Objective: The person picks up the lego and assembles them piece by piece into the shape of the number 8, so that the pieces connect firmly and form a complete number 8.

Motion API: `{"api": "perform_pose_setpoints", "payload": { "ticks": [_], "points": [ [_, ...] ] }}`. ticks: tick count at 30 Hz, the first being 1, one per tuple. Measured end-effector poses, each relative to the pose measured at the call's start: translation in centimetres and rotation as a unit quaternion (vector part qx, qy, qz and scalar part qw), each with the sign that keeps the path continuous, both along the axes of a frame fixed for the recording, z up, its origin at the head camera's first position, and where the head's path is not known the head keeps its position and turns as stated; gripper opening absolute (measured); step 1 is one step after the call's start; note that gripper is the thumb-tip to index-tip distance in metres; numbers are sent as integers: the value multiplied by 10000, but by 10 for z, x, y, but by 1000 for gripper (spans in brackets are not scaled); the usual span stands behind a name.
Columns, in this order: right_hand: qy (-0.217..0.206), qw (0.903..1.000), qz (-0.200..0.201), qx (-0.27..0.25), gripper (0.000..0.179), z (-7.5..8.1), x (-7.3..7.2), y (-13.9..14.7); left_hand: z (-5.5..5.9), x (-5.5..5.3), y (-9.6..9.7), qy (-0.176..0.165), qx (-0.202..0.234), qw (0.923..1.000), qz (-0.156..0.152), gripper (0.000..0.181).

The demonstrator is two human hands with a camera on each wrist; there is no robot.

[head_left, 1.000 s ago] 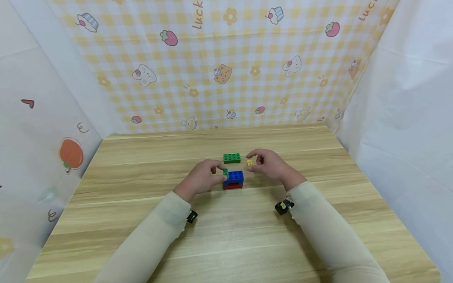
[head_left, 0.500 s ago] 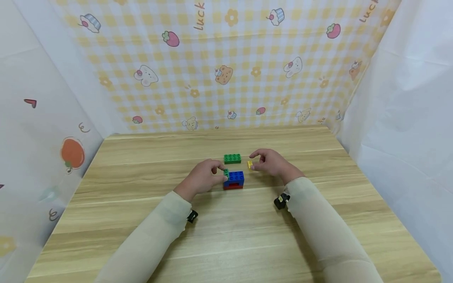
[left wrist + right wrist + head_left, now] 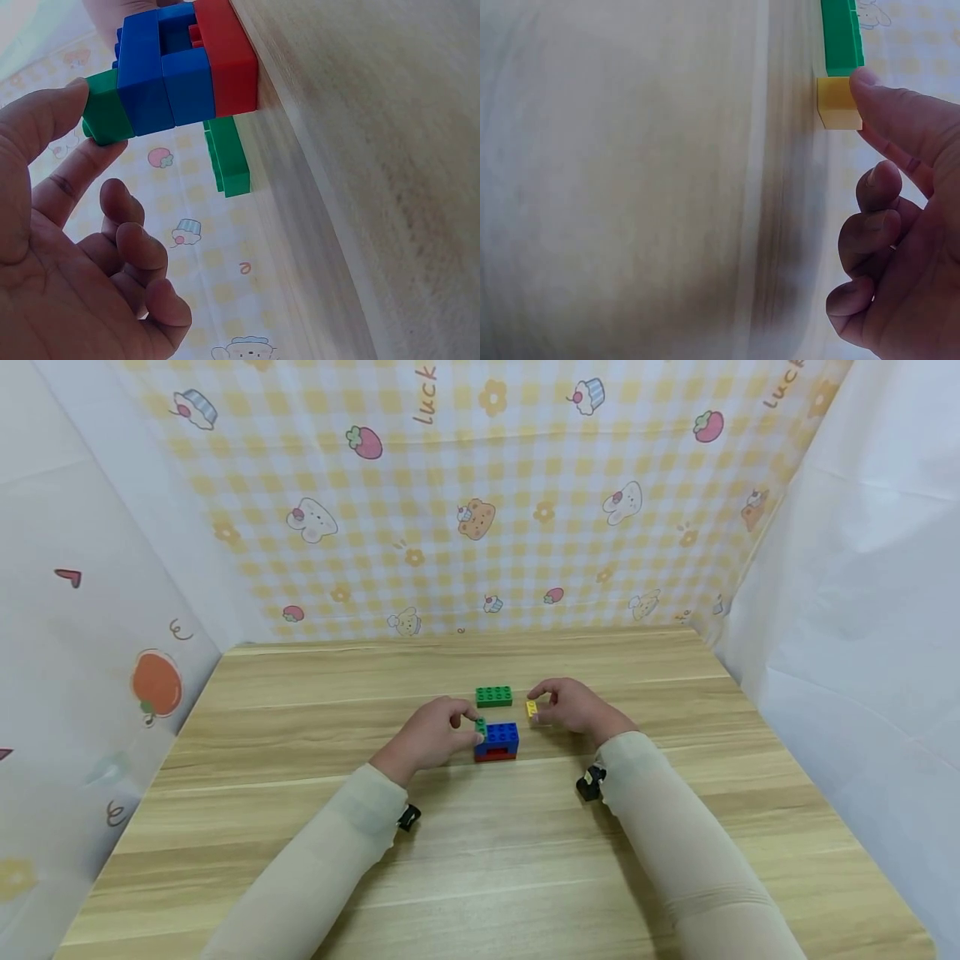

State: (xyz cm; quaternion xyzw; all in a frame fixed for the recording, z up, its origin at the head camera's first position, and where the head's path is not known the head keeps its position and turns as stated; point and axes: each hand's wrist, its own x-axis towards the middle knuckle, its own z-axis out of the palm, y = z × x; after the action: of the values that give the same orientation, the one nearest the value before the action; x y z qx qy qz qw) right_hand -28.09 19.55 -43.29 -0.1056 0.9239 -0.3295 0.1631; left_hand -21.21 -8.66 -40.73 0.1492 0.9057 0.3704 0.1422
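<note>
In the head view, a stack of blue bricks stands on a red brick with a gap in its front wall. A small green brick sits on the stack's left end, and my left hand pinches it between thumb and index finger. To the right, my right hand has thumb and index finger at opposite sides of a small yellow brick, pinching it close to the table. In the right wrist view, the thumb tip overlaps the yellow brick's edge; the other fingers are curled.
A longer green brick lies behind the stack, left of the yellow one. The wooden table ends at a checked cloth backdrop, with white sheets at both sides.
My right thumb and index finger have closed in on the yellow brick, which has turned slightly. The left hand stays on the small green brick.
</note>
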Motion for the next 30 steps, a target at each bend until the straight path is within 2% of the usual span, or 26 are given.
{"api": "perform_pose_setpoints", "payload": {
  "ticks": [17,30],
  "points": [
    [176,9997,89,148,34,-2,0,-3,1,-1,-1,-32,-15,10000,-11,29],
    [245,9997,15,-20,32,0,4,-3,1,-1,-1,-85,-36,10000,12,29]
  ]
}}
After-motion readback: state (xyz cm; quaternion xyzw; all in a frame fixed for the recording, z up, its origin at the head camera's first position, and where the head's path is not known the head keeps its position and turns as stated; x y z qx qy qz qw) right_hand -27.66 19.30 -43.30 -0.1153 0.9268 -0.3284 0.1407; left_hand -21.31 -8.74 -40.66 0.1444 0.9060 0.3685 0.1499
